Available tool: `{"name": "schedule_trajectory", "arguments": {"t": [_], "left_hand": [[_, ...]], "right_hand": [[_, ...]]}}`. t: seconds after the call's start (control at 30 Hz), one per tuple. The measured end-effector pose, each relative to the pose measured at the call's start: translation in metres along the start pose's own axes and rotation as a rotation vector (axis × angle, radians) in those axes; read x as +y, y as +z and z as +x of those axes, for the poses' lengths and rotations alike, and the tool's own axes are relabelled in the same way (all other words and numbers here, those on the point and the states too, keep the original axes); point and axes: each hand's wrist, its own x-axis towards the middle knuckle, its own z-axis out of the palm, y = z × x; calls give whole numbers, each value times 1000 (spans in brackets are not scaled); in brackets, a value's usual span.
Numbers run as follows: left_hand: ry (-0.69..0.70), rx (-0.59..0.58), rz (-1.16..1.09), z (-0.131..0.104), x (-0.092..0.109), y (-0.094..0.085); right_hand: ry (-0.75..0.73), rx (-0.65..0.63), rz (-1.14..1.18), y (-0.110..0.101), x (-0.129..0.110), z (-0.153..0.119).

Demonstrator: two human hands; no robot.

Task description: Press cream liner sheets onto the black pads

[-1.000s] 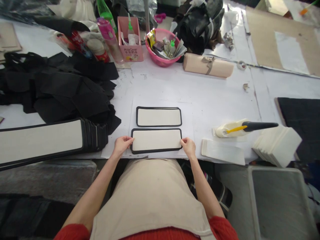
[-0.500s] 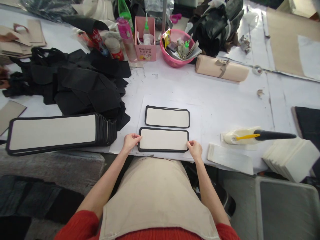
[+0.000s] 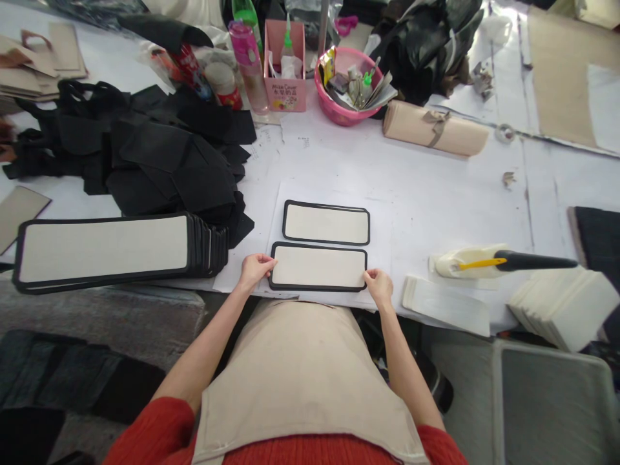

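A cream rectangular panel with a black border (image 3: 318,265) lies flat near the table's front edge. My left hand (image 3: 254,271) pinches its left end between thumb and fingers. At the opposite end, my right hand (image 3: 380,286) is closed on the right edge. Just beyond it lies a second black-bordered panel (image 3: 326,223), which neither hand touches. To the left rests a fanned stack of longer black-bordered panels (image 3: 104,250).
A heap of black cut pieces (image 3: 165,155) covers the left of the table (image 3: 334,161). At the right are a glue dish with a brush (image 3: 465,263), white strips (image 3: 445,305) and a white stack (image 3: 564,307). Behind stand a pink basket (image 3: 339,116) and pink box (image 3: 287,97).
The view has shifted slightly. Both hands keep their hold on the ends of the nearer panel, which stays in the same place on the table.
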Motion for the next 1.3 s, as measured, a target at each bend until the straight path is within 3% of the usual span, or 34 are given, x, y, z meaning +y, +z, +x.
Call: {"name": "schedule_trajectory", "arguments": {"t": [1.3], "left_hand": [[62, 35, 95, 2, -9, 1]], "right_hand": [[93, -7, -55, -4, -13, 3]]}}
